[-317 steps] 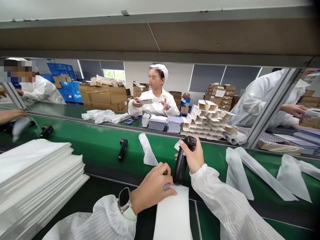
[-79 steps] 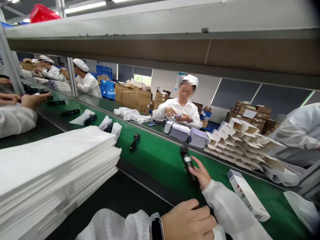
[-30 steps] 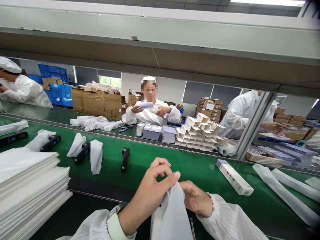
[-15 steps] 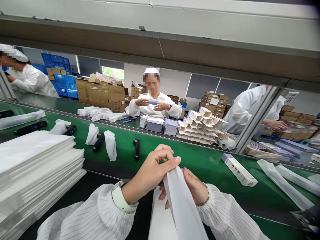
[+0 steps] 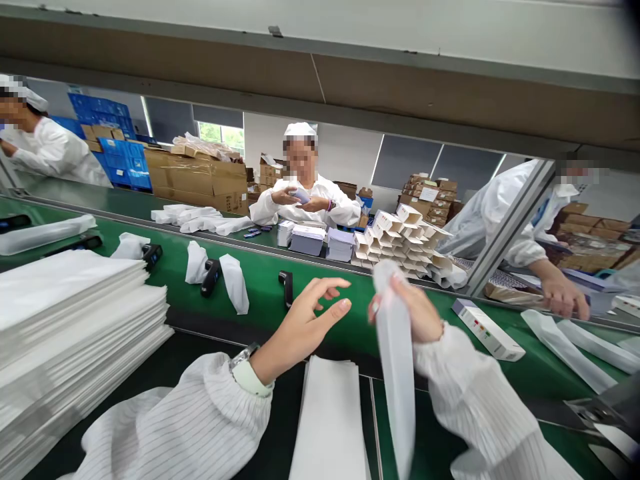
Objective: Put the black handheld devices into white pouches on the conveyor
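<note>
My right hand (image 5: pixel 419 312) is closed around the upper end of a long, thin white sleeve (image 5: pixel 397 373), which hangs down and looks slightly blurred. To its left, my left hand (image 5: pixel 306 312) holds nothing; its fingers are apart and bent a little. Below and between the hands lies a narrow stack of flat white sleeves (image 5: pixel 330 420) on the dark bench. Just past the left fingertips, a black handheld device (image 5: pixel 286 288) rests on the green conveyor belt.
A tall pile of white sheets (image 5: pixel 75 333) stands at left. More black devices (image 5: pixel 211 277) and white sleeves (image 5: pixel 234 283) lie on the green belt (image 5: pixel 175 307). A printed box (image 5: pixel 487 330) sits at right. Co-workers (image 5: pixel 303 193) are across the belt, near stacked open cartons (image 5: pixel 395 243).
My hands have come apart. The right hand has carried the white sleeve up and to the right, while the left has let go. Items on the belt have shifted slightly rightward in view.
</note>
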Action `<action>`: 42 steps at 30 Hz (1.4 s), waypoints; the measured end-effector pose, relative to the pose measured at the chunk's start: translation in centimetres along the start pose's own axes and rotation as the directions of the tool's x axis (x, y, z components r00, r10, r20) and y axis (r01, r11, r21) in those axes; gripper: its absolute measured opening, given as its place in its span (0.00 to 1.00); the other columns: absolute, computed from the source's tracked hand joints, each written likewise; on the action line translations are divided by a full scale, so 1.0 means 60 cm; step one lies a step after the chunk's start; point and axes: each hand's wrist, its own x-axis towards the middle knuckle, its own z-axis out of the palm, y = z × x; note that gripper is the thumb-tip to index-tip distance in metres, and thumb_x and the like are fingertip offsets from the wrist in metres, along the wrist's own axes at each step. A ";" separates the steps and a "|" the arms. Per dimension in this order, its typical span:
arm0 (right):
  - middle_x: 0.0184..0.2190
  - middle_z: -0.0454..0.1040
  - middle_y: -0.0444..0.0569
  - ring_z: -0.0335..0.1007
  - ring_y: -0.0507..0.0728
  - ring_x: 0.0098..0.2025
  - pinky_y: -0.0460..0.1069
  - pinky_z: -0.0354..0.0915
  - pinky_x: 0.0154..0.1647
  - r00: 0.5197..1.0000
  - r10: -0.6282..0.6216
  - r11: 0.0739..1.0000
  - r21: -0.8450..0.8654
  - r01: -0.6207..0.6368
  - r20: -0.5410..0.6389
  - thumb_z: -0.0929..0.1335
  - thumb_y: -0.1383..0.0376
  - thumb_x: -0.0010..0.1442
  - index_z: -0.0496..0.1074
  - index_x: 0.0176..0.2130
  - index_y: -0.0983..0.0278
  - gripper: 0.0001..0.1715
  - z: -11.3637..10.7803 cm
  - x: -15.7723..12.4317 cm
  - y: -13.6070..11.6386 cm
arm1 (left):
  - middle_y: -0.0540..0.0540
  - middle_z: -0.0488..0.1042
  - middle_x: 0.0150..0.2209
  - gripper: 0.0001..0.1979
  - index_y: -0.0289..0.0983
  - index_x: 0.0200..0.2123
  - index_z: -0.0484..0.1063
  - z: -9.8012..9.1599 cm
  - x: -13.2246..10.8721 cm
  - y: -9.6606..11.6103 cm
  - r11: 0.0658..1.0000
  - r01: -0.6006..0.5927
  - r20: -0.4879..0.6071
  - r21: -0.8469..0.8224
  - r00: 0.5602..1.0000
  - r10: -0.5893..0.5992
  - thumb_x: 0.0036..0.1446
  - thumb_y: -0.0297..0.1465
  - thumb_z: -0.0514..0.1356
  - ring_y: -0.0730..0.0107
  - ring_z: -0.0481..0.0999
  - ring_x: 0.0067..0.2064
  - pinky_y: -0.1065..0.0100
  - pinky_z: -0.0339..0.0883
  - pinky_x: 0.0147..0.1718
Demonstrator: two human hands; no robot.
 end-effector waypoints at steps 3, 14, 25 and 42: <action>0.19 0.70 0.51 0.67 0.57 0.23 0.50 0.63 0.24 0.867 -0.175 0.972 -0.225 0.075 -0.467 0.58 0.47 0.49 0.67 0.22 0.66 0.27 -0.104 0.070 0.012 | 0.48 0.64 0.33 0.17 0.37 0.33 0.68 -0.002 -0.001 -0.050 0.977 0.091 0.317 0.192 0.937 -0.149 0.44 0.44 0.56 0.70 0.65 0.35 0.72 0.59 0.31; 0.49 0.59 0.52 0.50 0.61 0.52 0.57 0.48 0.49 0.936 -0.314 0.401 -0.916 -0.021 -0.159 0.62 0.60 0.51 0.60 0.49 0.58 0.23 -0.074 0.147 0.144 | 0.51 0.66 0.23 0.14 0.34 0.24 0.68 0.004 0.003 -0.119 0.928 0.175 0.552 0.329 0.762 -0.340 0.35 0.39 0.62 0.73 0.65 0.25 0.75 0.55 0.21; 0.31 0.67 0.50 0.60 0.61 0.41 0.55 0.53 0.42 0.999 -0.001 0.603 -0.797 -0.031 -0.040 0.69 0.58 0.43 0.68 0.25 0.65 0.12 0.064 0.195 0.221 | 0.52 0.68 0.20 0.09 0.35 0.22 0.70 0.007 -0.005 -0.078 0.920 0.027 0.447 0.390 0.868 -0.215 0.47 0.30 0.53 0.76 0.63 0.23 0.75 0.50 0.20; 0.29 0.68 0.43 0.70 0.60 0.29 0.57 0.66 0.24 0.998 0.047 0.985 0.162 -0.054 0.051 0.71 0.65 0.40 0.43 0.49 0.48 0.44 -0.006 0.067 0.075 | 0.50 0.66 0.32 0.13 0.36 0.20 0.65 -0.001 0.002 -0.081 0.917 -0.058 0.385 0.394 0.917 -0.107 0.49 0.39 0.53 0.68 0.66 0.36 0.71 0.56 0.33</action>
